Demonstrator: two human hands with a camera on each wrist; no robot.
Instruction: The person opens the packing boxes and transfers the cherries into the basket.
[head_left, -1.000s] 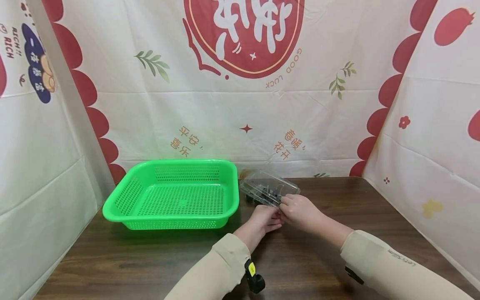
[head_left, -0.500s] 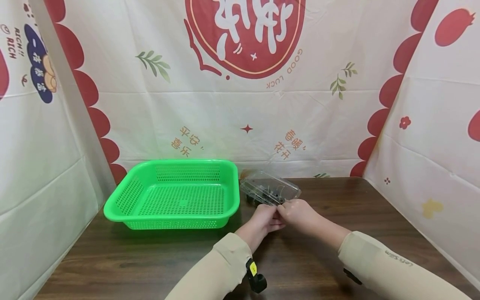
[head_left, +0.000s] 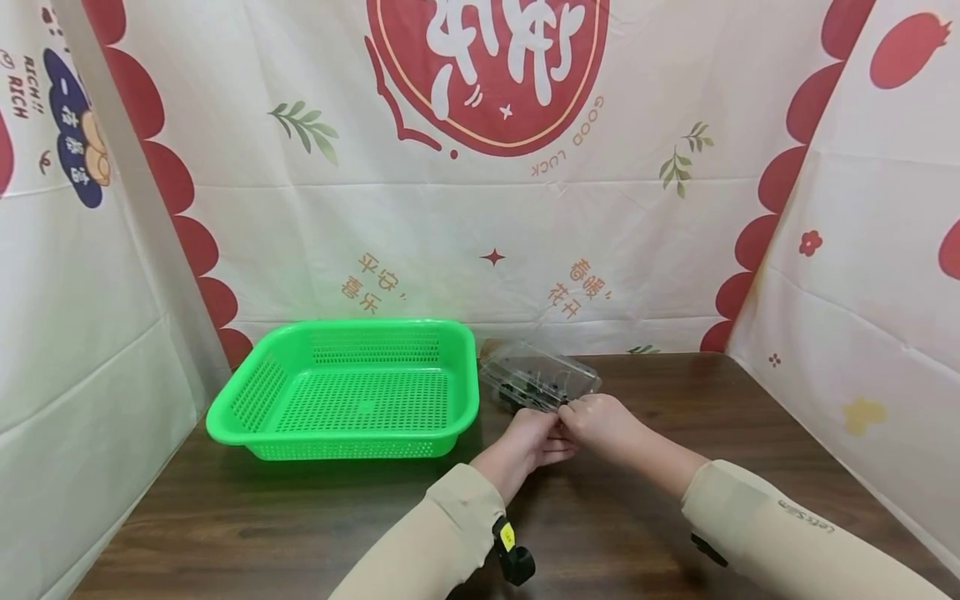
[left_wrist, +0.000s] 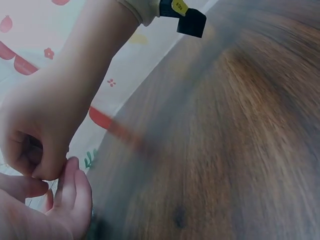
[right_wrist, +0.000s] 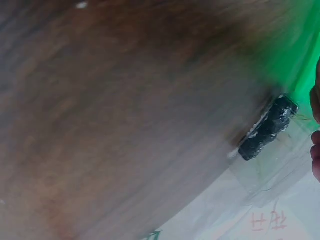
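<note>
A clear plastic lidded box with dark, lumpy contents sits tilted at the back of the table, right of the green basket. Both hands meet at its front edge. My left hand pinches that edge, thumb against index finger, while its other fingers extend below. My right hand has curled fingers and grips the edge close beside the left. Fingertips hide the exact spot held. In the right wrist view the dark contents show through the plastic, with thin stem-like strands.
A green perforated basket stands left of the box, nearly touching it. Brown wooden table lies in front. Printed cloth walls the back and both sides.
Both hands stay at the box's front edge. The right hand shifts slightly left, then back right, around its grip. The dark contents look slightly shifted; basket unmoved.
</note>
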